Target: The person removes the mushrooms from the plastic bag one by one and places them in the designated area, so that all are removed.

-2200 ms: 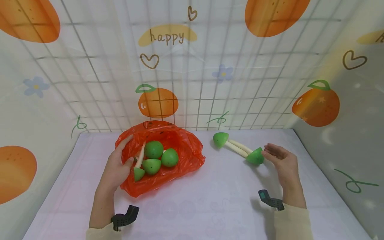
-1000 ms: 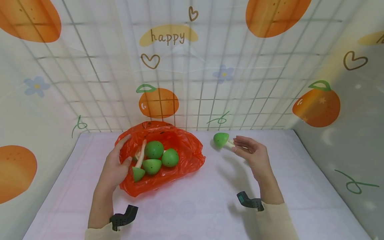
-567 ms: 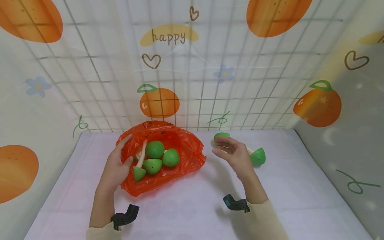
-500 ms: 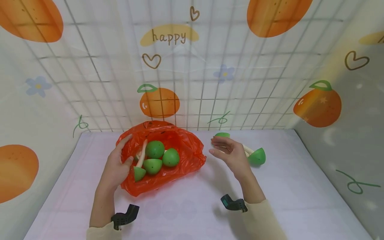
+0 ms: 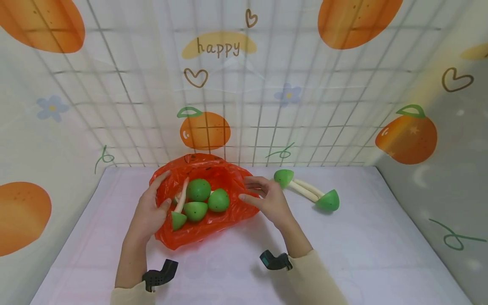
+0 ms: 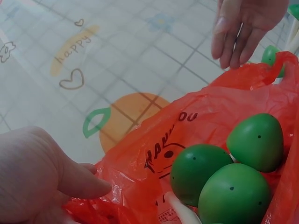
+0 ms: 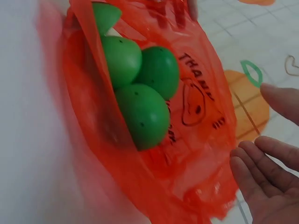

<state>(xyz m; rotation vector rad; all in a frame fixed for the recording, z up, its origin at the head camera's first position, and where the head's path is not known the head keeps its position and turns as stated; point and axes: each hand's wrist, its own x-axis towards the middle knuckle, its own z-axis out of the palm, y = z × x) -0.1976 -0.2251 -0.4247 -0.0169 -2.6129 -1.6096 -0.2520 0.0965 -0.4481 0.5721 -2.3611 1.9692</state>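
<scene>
A red plastic bag [image 5: 167, 238] lies with its mouth facing me, holding several green-capped toy mushrooms [image 5: 198, 190] with black dots. A pale stem slants up inside, and most other stems are hidden. My left hand [image 5: 149, 212] grips the bag's left rim, its thumb over the film. My right hand [image 5: 272, 202] is at the bag's right side, fingers spread and nothing held; in the left wrist view it hovers just beyond the rim. Contact with the film is unclear. Two more mushrooms [image 5: 328, 201] lie on the table to the right, stems side by side, caps at opposite ends.
A white cloth-covered table [image 5: 343, 262] lies under everything. Behind it rises a curtain [image 5: 244, 106] printed with oranges, hearts and flowers, with a grid showing through. More curtain closes off the left and right sides.
My right hand has moved left, from beside the far-right mushroom cap past both loose mushrooms to the bag's right side. My left hand, the bag and the mushrooms have stayed put.
</scene>
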